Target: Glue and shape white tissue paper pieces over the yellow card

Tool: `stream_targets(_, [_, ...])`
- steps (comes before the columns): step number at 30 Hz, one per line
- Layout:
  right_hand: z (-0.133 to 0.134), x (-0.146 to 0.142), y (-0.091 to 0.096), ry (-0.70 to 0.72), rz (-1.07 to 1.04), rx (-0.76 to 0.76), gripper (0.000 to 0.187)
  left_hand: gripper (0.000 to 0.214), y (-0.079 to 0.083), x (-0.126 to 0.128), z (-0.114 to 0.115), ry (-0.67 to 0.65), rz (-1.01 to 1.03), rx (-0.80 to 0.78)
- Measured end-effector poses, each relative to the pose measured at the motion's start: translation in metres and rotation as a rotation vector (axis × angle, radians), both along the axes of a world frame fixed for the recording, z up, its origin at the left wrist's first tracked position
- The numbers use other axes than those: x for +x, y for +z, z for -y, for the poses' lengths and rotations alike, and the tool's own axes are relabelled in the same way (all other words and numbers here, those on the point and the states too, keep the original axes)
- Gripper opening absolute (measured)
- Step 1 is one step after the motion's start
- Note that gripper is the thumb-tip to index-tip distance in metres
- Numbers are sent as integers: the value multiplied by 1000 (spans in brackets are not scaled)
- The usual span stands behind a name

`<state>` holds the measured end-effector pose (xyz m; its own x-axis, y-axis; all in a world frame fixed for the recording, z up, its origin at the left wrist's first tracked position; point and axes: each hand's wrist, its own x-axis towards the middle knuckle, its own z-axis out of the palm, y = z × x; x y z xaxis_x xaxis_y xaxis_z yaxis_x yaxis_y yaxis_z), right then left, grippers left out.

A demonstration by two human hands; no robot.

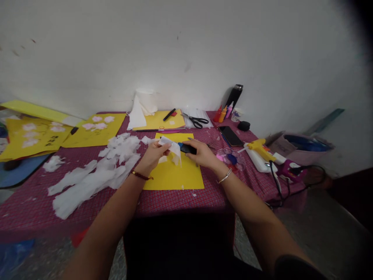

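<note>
My left hand (154,156) is closed on a piece of white tissue paper (171,144), pinched between thumb and fingers. One end of the paper hangs down over the yellow sheet (175,177) on the table. Close by on the right, my right hand (202,152) is wrapped round a black-handled tool (188,148) with a blue part at its front. The tool's tip lies by the tissue paper, and its exact kind is unclear. Small white scraps rest on the yellow sheet beneath my hands.
Torn white tissue (96,177) covers the table's left side, near yellow sheets with pink flowers (99,126). Behind lie black scissors (198,121) and a marker (169,114). Rightward are a phone (230,135), paint bottles (223,114), a yellow glue gun (259,147) and cables.
</note>
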<state>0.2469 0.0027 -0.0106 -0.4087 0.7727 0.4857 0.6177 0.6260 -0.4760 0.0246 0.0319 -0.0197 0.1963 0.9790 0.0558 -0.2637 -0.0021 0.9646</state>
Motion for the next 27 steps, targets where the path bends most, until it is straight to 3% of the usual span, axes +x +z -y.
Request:
stream_targets(9, [6,-7,3,-47,53,55,46,35,7,8,6,52,207,-107])
stream_targets(20, [7,-9,5,-79,76,55,45,31,-2,6,2,63,-8,-98])
stream_targets(27, [5,-2,9,-49,68,35,44,32,7,-6,-2,45,-62,-83])
